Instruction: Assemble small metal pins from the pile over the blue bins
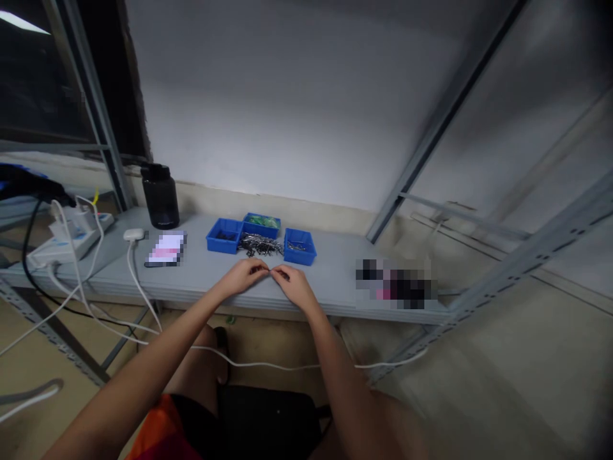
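Observation:
My left hand (pixel 246 276) and my right hand (pixel 293 285) meet fingertip to fingertip over the front of the grey shelf (pixel 201 278). Both pinch at the same spot, and whatever lies between the fingers is too small to make out. Just behind them is a loose pile of small metal and black parts (pixel 261 245). Around that pile stand a blue bin (pixel 223 246) with dark pieces, a blue bin (pixel 249 217) holding something green, and a blue bin (pixel 300 257) with a few thin metal pieces.
Left of the bins are a black bottle (pixel 160 197), a lit phone (pixel 165 248) and a white charger (pixel 134 235). A power strip (pixel 71 246) with cables sits at the far left. A blurred dark object (pixel 407 287) lies at the right end. A white cable (pixel 282 367) hangs below the shelf.

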The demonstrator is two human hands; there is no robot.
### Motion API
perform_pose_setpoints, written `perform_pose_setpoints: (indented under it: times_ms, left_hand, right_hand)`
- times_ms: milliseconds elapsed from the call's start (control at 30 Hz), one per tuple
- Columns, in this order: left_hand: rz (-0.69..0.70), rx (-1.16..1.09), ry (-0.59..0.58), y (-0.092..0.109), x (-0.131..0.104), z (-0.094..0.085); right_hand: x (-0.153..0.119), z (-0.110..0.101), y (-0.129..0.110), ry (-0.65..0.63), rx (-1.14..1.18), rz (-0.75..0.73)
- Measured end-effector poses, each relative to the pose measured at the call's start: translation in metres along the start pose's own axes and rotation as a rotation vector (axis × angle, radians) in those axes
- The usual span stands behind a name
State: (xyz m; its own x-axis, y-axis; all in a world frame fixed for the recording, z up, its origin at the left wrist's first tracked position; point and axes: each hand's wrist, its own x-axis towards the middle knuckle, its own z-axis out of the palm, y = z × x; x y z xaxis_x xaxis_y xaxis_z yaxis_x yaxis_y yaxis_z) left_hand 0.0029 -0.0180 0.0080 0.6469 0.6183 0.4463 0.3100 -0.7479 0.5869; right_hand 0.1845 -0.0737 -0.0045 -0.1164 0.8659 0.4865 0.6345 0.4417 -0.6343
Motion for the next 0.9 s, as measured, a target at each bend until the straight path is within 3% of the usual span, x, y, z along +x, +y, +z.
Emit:
perform_pose_setpoints:
  times_ms: [233, 667, 900]
  left_hand:
    - [-0.040, 0.016, 0.008, 0.003, 0.000, -0.002]
    - [-0.073, 0.018, 0.042, 0.004, -0.002, -0.002]
    - [-0.055, -0.044, 0.057, 0.011, -0.002, -0.004]
  right_hand:
    - [0.000, -0.002, 0.001, -0.046, 0.020, -0.006]
    - [0.000, -0.002, 0.005, 0.047, 0.059, 0.018]
    - [0.000, -0.002, 0.003, -0.065, 0.076, 0.017]
